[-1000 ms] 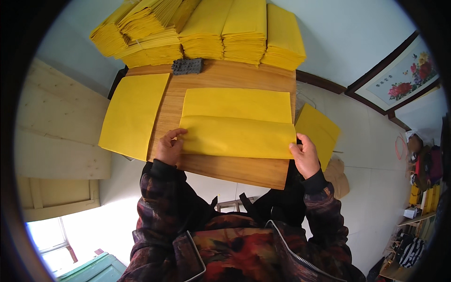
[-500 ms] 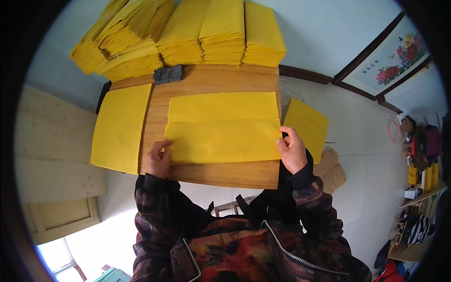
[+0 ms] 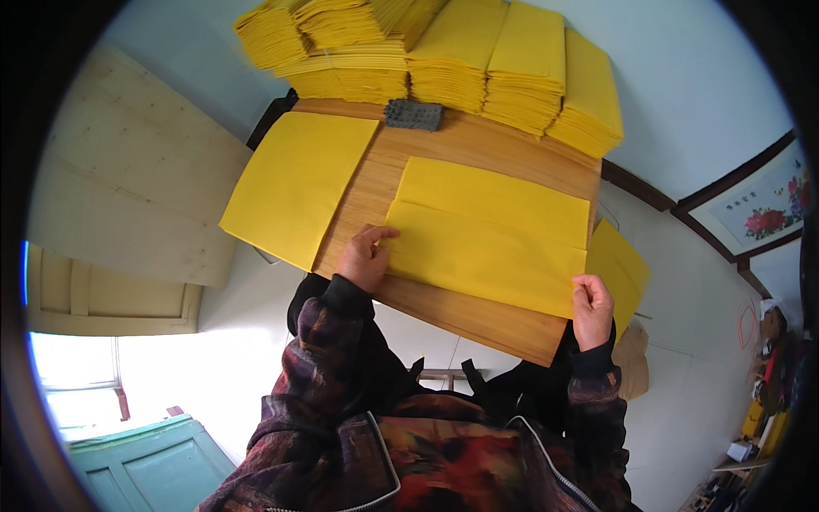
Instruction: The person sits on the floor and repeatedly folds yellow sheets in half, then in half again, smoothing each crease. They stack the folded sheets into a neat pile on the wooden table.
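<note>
A yellow paper sheet (image 3: 482, 247) lies on the wooden table in front of me, its near part folded over so that a strip of the far part shows beyond the fold's edge. My left hand (image 3: 365, 258) is closed at its left edge, fingertips on the paper. At the right end, my right hand (image 3: 592, 311) pinches the near corner region between thumb and fingers. To the left of the folded sheet lies a flat pile of yellow paper (image 3: 299, 188), which neither hand touches.
Tall stacks of folded yellow paper (image 3: 452, 51) line the table's far side. A dark grey bumpy block (image 3: 413, 114) sits before them. The wooden table (image 3: 478, 320) ends close to me. More yellow paper (image 3: 616, 269) lies beyond its right edge, near a brown bag (image 3: 632, 363).
My view has turned, so the table and everything on it appear tilted and shifted to the right. Both hands stay at the two ends of the folded sheet.
</note>
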A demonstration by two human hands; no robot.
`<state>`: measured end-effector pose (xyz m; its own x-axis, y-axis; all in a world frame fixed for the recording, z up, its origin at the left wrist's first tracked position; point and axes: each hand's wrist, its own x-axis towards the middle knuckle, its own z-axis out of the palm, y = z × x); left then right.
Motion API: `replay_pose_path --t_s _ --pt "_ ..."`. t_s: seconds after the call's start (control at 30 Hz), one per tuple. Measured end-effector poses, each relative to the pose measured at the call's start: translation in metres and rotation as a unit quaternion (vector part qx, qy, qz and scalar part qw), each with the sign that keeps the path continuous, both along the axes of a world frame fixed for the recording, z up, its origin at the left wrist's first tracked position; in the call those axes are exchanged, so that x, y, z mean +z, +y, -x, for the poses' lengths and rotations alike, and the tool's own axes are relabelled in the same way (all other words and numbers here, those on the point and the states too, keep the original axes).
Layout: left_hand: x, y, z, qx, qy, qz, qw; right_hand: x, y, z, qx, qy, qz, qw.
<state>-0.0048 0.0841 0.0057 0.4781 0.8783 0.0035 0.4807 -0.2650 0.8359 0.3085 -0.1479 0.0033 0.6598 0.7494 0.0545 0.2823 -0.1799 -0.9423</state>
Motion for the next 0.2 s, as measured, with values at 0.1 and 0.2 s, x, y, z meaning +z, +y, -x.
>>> replay_pose_path --t_s 0.1,0.2 --pt "0.0024 0.0012 -0.001 -0.001 0.016 -0.005 1.0 -0.0013 -0.0012 -0.0001 0.0 0.0 -0.009 1.0" --pt "0.0036 0.0004 -0.0018 -0.002 0.031 0.004 1.0 -0.0052 -0.0026 0.0007 -0.005 -0.009 -0.016 1.0"
